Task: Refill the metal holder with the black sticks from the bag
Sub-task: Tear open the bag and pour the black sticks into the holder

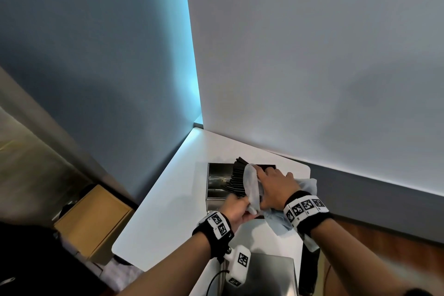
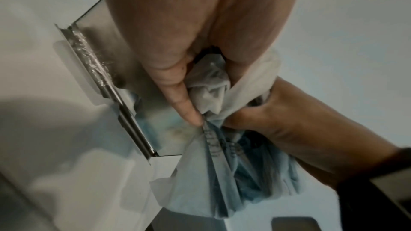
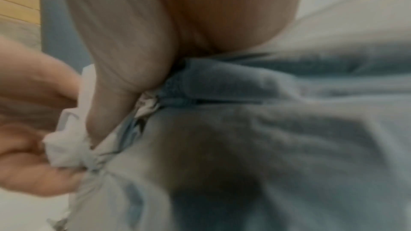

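Hands (image 1: 254, 197) tip bag (image 1: 252, 185) over metal holder (image 1: 217, 181).

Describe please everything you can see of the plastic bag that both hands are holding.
The plastic bag is thin, translucent, whitish to pale blue film, heavily crumpled, with dark print on one fold. It lies over the open metal holder on the white table, its mouth turned toward the holder, and black sticks fan out of it. The left hand pinches its bunched near edge; the right hand grips it from above. Its loose tail trails toward the right wrist.
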